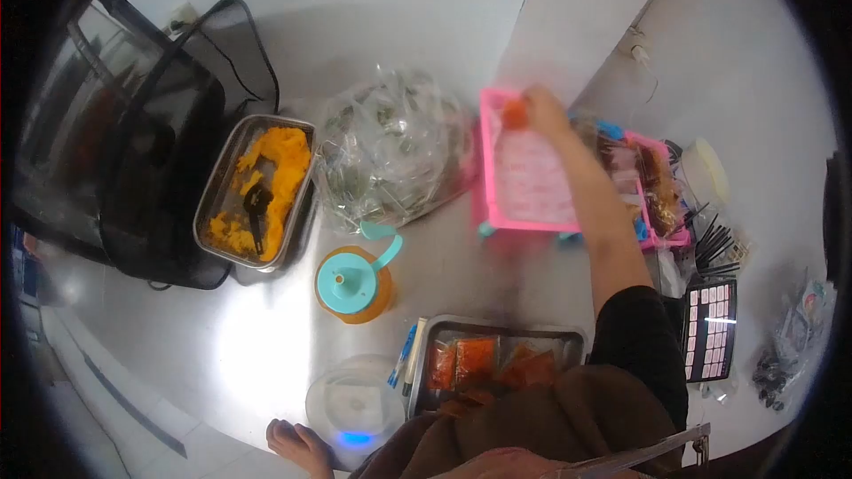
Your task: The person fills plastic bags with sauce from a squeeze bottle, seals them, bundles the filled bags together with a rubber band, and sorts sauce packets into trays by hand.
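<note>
My right hand (544,113) reaches to the far side of a pink plastic basket (487,164), blurred by motion. Its fingers are closed on a small orange-red packet (515,113), just inside the basket's far left corner. At the front edge of the table, my left hand (297,445) rests with its fingers curled in, and I see nothing in it. Beside it stands a round, clear-topped device with a blue light, perhaps a scale (355,399). Close to my body, a metal tray (497,325) holds several flat orange-red packets (476,360).
A teal-lidded bottle (348,282) stands mid-table, before a large clear plastic bag (390,146) with green contents. Left are a metal pan (213,213) of yellow-orange food and a black appliance (164,160). Pens (406,355) lie beside the tray. Another pink basket (664,239) stands right.
</note>
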Demonstrator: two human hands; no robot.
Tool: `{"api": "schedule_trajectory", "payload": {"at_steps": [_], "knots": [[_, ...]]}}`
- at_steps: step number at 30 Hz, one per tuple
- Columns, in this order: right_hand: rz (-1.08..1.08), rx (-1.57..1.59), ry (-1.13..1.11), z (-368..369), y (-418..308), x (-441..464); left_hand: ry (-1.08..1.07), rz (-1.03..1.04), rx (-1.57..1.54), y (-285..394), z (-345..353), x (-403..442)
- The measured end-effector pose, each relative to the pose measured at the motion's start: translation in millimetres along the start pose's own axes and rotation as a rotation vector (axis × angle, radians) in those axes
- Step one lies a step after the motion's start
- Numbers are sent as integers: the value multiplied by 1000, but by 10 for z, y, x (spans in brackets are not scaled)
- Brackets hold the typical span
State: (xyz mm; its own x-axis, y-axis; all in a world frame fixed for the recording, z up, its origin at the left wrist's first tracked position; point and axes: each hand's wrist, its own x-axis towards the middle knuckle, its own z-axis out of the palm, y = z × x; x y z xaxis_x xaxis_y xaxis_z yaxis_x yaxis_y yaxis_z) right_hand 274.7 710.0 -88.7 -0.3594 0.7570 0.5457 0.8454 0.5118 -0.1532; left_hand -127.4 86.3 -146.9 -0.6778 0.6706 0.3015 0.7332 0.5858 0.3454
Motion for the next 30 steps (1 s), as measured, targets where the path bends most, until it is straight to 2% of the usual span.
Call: {"api": "schedule_trajectory", "payload": {"at_steps": [7,10,13,16,19,21,22,24,26,28,30], "knots": [[195,126,15,359,137,177,63,11,-21,-45,55,-17],[128,-20,125,496,113,178,48,-25,-47,34,14,0],[249,-261,-2,346,-174,110,5,24,-52,38,-30,9],[244,-182,92,239,-349,-53,-10,-28,-85,-386,165,-121],[155,-74,224,9,-678,-394,-21,-4,-98,-362,140,-114],[63,273,147,-511,-1224,-825,-3,-87,-166,-219,87,-77],[22,448,125,-831,-1540,-1045,-3,-33,-109,-301,115,-92],[-23,669,-163,-1428,-2102,-1540,1,54,-41,-376,114,-91],[-65,745,-369,-1799,-2544,-1952,1,36,-60,-360,109,-103],[-70,706,-637,-1835,-2677,-2343,9,28,-78,-359,106,-95],[38,723,-712,-1645,-2691,-2678,12,9,-98,-383,94,-112]]}}
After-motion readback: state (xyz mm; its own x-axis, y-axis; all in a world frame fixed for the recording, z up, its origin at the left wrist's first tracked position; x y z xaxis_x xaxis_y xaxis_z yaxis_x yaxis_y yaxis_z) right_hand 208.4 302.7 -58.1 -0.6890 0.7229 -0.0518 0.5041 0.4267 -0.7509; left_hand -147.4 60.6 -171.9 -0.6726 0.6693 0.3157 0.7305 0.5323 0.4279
